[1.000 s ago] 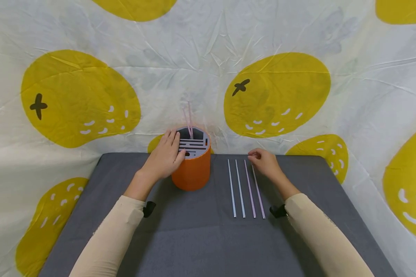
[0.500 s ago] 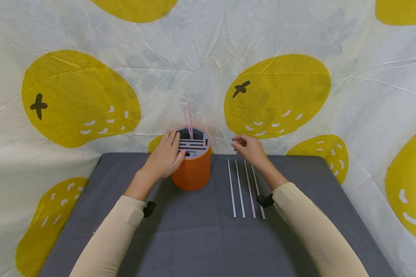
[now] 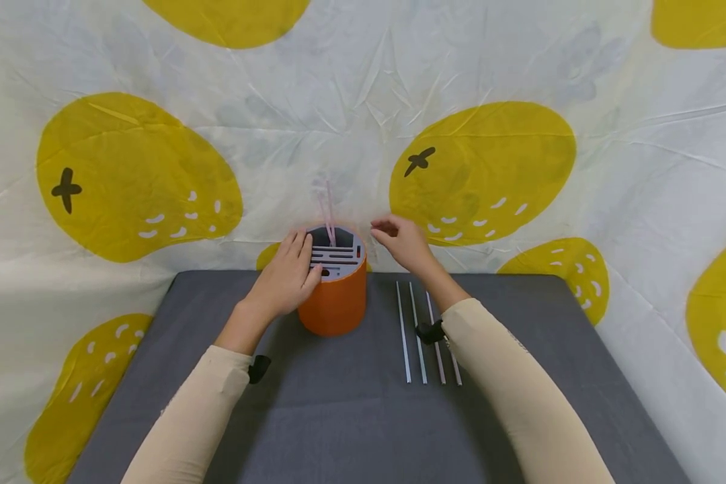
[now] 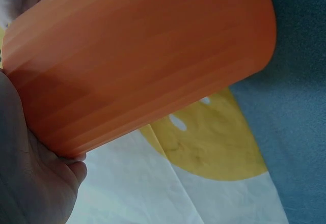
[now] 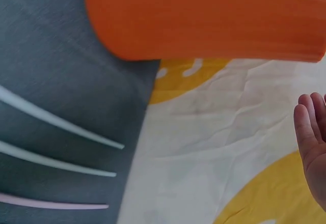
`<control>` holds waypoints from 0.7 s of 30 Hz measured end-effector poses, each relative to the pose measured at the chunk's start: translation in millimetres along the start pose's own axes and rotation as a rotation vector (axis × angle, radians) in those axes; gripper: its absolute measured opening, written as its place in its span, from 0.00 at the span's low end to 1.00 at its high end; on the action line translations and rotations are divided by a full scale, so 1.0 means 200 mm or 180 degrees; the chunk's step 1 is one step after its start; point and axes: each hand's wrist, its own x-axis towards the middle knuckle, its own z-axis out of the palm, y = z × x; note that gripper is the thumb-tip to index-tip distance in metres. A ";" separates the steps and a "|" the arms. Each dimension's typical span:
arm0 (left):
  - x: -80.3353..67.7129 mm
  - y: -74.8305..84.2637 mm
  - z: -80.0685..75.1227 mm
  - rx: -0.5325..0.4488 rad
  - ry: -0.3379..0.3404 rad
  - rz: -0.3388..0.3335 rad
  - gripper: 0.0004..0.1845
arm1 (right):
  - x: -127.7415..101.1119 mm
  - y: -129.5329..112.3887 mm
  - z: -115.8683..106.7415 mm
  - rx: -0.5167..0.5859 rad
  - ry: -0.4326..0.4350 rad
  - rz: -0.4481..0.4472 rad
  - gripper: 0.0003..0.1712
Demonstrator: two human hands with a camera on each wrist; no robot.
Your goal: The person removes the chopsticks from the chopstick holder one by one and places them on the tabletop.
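An orange round knife block with a grey slotted top stands near the table's back edge. Two thin pink straw-like sticks rise from the wide opening at its back. My left hand rests on the left of the top, fingers straight and thumb near the front slots; in the left wrist view the palm lies against the rim. My right hand is in the air just right of the block, its fingers loosely bent with nothing between them. In the right wrist view its fingertips are apart from the block.
Several pale straw-like sticks lie side by side on the dark grey table, right of the block; my right forearm and wrist camera partly cover them. A white curtain with yellow fruit prints hangs behind the table.
My right hand has moved left and up, from the far end of the rightmost stick to beside the block. The left hand stays on the block's top.
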 end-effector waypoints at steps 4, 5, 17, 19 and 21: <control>0.00 -0.01 0.01 -0.0020 0.0005 -0.0012 0.39 | 0.05 -0.07 0.04 -0.0054 -0.0045 -0.0054 0.18; -0.01 -0.01 0.01 -0.0023 0.0014 -0.0010 0.39 | 0.07 -0.08 0.04 -0.0076 -0.0046 -0.0062 0.18; 0.00 0.01 0.01 -0.0045 0.0045 0.0064 0.39 | 0.17 -0.25 0.13 -0.0028 -0.0138 -0.0012 0.20; 0.00 0.01 0.01 -0.0048 0.0053 0.0062 0.39 | 0.18 -0.26 0.15 0.0005 -0.0132 0.0031 0.20; 0.00 0.01 0.01 -0.0054 0.0062 0.0054 0.39 | 0.20 -0.27 0.16 0.0056 -0.0131 0.0067 0.20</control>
